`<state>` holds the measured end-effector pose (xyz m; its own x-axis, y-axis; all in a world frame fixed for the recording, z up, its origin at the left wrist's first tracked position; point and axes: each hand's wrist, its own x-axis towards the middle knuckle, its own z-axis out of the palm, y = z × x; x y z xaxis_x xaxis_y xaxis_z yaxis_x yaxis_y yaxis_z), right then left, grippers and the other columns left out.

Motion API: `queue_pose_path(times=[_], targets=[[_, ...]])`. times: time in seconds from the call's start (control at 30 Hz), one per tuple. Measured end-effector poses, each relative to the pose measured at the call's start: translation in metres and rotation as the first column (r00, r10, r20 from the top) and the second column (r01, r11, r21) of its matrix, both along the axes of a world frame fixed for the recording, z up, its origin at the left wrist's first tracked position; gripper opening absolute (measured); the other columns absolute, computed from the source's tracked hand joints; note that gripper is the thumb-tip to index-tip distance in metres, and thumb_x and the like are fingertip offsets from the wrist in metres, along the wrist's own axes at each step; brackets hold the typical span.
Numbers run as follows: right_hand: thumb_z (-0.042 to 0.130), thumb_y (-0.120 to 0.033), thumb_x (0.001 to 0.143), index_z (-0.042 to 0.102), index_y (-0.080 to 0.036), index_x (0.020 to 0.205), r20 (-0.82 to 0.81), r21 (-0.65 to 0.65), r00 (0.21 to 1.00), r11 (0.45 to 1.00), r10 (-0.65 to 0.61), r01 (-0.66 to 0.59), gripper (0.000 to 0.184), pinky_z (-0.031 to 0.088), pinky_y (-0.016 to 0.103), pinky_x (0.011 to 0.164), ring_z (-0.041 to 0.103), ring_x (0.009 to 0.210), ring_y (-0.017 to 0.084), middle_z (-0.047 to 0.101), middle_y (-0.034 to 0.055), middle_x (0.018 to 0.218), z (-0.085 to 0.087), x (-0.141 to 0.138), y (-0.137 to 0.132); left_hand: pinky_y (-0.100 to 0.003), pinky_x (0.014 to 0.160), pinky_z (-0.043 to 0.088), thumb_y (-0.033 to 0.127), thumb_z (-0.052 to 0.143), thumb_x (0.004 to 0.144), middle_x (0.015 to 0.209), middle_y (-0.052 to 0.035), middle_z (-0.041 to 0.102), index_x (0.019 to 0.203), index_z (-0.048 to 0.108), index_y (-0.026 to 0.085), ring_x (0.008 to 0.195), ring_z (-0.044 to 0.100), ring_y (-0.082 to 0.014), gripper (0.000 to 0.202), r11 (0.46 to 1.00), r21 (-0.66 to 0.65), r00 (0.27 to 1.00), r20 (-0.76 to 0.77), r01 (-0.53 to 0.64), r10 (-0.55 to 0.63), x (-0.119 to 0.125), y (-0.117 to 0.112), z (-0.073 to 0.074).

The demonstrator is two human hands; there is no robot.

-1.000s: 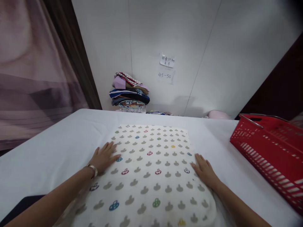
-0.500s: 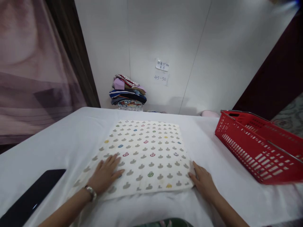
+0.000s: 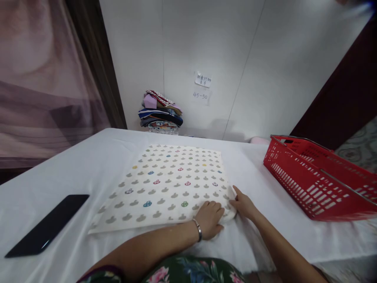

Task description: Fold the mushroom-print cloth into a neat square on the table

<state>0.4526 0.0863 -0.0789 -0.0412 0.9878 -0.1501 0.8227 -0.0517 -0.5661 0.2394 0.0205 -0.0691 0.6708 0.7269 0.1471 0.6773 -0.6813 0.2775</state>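
A folded white cloth [image 3: 171, 184] printed with small grey and coloured shapes lies flat in the middle of the white table [image 3: 88, 157]. My left hand [image 3: 209, 218], with a bracelet at the wrist, reaches across to the cloth's near right corner and its fingers curl on the fabric there. My right hand [image 3: 243, 204] is at the same corner from the right side, fingers closed on the cloth's edge.
A red plastic basket [image 3: 312, 184] sits at the table's right. A black phone [image 3: 48, 226] lies near the left front edge. A stack of folded clothes [image 3: 160, 114] stands against the white wall behind the table. A curtain hangs at left.
My left hand has crossed from the cloth's near left side to its near right corner, beside my right hand. The view has pulled back a little.
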Motion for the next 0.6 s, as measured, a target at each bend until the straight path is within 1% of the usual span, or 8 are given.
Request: queue_pose_path(times=[0.07, 0.1, 0.17, 0.23, 0.33, 0.47, 0.53, 0.6], targets=[[0.058, -0.026, 0.071, 0.032, -0.017, 0.138, -0.187, -0.014, 0.981, 0.998, -0.059, 0.058, 0.072, 0.041, 0.026, 0.058, 0.053, 0.059, 0.015, 0.053, -0.0039, 0.064, 0.002, -0.001, -0.001, -0.039, 0.088, 0.036, 0.039, 0.055, 0.078, 0.109, -0.008, 0.054, 0.11, 0.049, 0.018, 0.102, 0.047, -0.0236, 0.038, 1.0, 0.01, 0.999, -0.024, -0.028, 0.028, 0.013, 0.004, 0.001], [0.058, -0.027, 0.071, 0.031, -0.018, 0.138, -0.306, -0.045, 0.947, 0.995, -0.096, 0.087, 0.073, 0.041, 0.025, 0.054, 0.051, 0.056, 0.014, 0.05, -0.0053, 0.062, 0.005, -0.003, -0.002, -0.039, 0.086, 0.036, 0.038, 0.055, 0.078, 0.107, -0.008, 0.054, 0.109, 0.049, 0.018, 0.101, 0.047, -0.0236, 0.037, 0.999, 0.015, 0.999, -0.031, -0.038, 0.038, 0.018, 0.005, 0.002], [0.059, -0.029, 0.07, 0.028, -0.019, 0.138, -0.523, -0.135, 0.835, 0.984, -0.172, 0.117, 0.076, 0.04, 0.024, 0.047, 0.048, 0.051, 0.012, 0.045, -0.0069, 0.061, 0.011, -0.007, -0.005, -0.039, 0.083, 0.038, 0.037, 0.054, 0.077, 0.106, -0.0087, 0.053, 0.11, 0.048, 0.017, 0.098, 0.047, -0.0239, 0.039, 0.998, 0.026, 0.997, -0.039, -0.059, 0.06, 0.028, 0.008, 0.004], [0.062, -0.029, 0.069, 0.027, -0.02, 0.138, -0.652, -0.216, 0.722, 0.97, -0.231, 0.116, 0.078, 0.039, 0.023, 0.043, 0.046, 0.048, 0.01, 0.043, -0.0078, 0.061, 0.018, -0.011, -0.008, -0.04, 0.079, 0.04, 0.036, 0.054, 0.075, 0.107, -0.0104, 0.052, 0.11, 0.048, 0.015, 0.096, 0.048, -0.025, 0.041, 0.996, 0.035, 0.995, -0.049, -0.083, 0.084, 0.036, 0.011, 0.005], [0.066, -0.028, 0.067, 0.027, -0.021, 0.138, -0.707, -0.283, 0.646, 0.952, -0.288, 0.115, 0.082, 0.038, 0.021, 0.042, 0.046, 0.047, 0.009, 0.046, -0.0073, 0.062, 0.023, -0.014, -0.009, -0.039, 0.074, 0.042, 0.026, 0.052, 0.073, 0.106, -0.0117, 0.054, 0.108, 0.049, 0.014, 0.092, 0.051, -0.0255, 0.037, 0.992, 0.01, 0.99, -0.056, -0.127, 0.127, 0.045, 0.017, 0.005], [0.068, -0.029, 0.068, 0.021, -0.024, 0.141, -0.693, -0.344, 0.641, 0.933, -0.33, 0.107, 0.087, 0.042, 0.023, 0.045, 0.052, 0.051, 0.012, 0.054, -0.0048, 0.066, 0.023, -0.013, -0.001, -0.036, 0.068, 0.044, 0.018, 0.044, 0.075, 0.101, -0.0093, 0.059, 0.104, 0.051, 0.016, 0.088, 0.056, -0.0238, 0.03, 0.983, -0.082, 0.987, -0.021, -0.161, 0.16, 0.045, 0.024, 0.012], [0.067, -0.03, 0.07, 0.018, -0.025, 0.142, -0.695, -0.39, 0.628, 0.917, -0.35, 0.081, 0.087, 0.046, 0.025, 0.051, 0.058, 0.059, 0.013, 0.061, -0.0011, 0.076, 0.023, -0.013, 0.012, -0.036, 0.066, 0.045, 0.019, 0.042, 0.076, 0.099, -0.0076, 0.061, 0.1, 0.052, 0.017, 0.086, 0.058, -0.0233, 0.026, 0.981, -0.101, 0.986, 0.011, -0.164, 0.166, 0.041, 0.027, 0.019], [0.067, -0.03, 0.072, 0.015, -0.024, 0.142, -0.724, -0.425, 0.584, 0.904, -0.366, 0.041, 0.088, 0.05, 0.028, 0.062, 0.062, 0.07, 0.016, 0.065, 0.0044, 0.092, 0.023, -0.013, 0.032, -0.035, 0.065, 0.045, 0.02, 0.042, 0.077, 0.097, -0.0062, 0.062, 0.097, 0.052, 0.018, 0.084, 0.059, -0.023, 0.023, 0.983, -0.1, 0.987, 0.032, -0.153, 0.157, 0.034, 0.028, 0.028]])
